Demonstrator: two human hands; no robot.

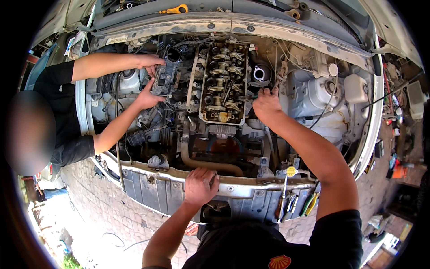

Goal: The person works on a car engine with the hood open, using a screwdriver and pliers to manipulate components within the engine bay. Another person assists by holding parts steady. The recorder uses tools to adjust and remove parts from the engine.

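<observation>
Head view: the exposed cylinder head (224, 85) lies just left of the right hand (267, 106), whose fingers bend downward; whether they pinch anything, I cannot tell. The left hand (201, 186), fingers bent, rests on the front crossmember (244, 181), nearer the person than the cylinder head; its grip cannot be told.

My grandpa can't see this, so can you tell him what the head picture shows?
A person's right hand reaches in beside an uncovered car engine, while their left hand rests on the silver front bar. At the picture's left, a co-worker's hands touch a dark engine part; a screwdriver and pliers lie at front right.
</observation>
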